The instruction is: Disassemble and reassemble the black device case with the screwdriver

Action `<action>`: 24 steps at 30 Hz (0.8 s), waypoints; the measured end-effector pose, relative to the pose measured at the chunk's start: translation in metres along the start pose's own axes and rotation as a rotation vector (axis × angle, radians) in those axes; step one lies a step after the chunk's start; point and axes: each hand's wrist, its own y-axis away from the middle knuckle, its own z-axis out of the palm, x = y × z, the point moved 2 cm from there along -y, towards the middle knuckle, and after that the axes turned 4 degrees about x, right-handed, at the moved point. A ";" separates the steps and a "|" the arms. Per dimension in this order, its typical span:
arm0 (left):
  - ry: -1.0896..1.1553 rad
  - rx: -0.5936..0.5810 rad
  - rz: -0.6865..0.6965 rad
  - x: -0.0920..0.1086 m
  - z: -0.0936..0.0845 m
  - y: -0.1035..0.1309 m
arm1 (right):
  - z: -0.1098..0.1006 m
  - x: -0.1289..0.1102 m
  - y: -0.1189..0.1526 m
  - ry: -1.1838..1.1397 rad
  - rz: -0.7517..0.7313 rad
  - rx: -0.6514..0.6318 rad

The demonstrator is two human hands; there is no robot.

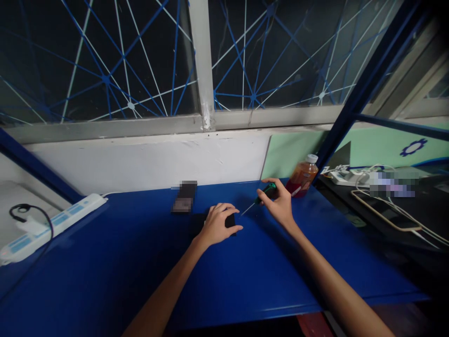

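Note:
On the blue table [140, 262], my left hand [218, 224] rests over a flat black object [230, 224], its fingers curled round the object's edges. My palm hides much of that object. My right hand [280, 203] holds a screwdriver [268, 192] by its green and black handle. The thin metal shaft points down and left, its tip near the fingers of my left hand, just right of the black object.
A dark phone-like object [184, 197] lies behind my left hand. A bottle of reddish drink [303, 177] stands by the right frame post. At the left is a white power strip [56, 227] with a black cable. A phone [386, 210] lies among white cables at the right.

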 end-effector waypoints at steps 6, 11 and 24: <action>0.047 0.128 -0.009 0.003 0.004 -0.001 | 0.002 0.004 0.000 -0.143 0.055 0.023; 0.088 0.162 -0.030 0.004 0.006 -0.001 | 0.003 0.004 0.000 -0.143 0.040 0.028; 0.088 0.178 -0.039 0.006 0.004 -0.002 | 0.001 0.003 0.001 -0.140 0.034 0.042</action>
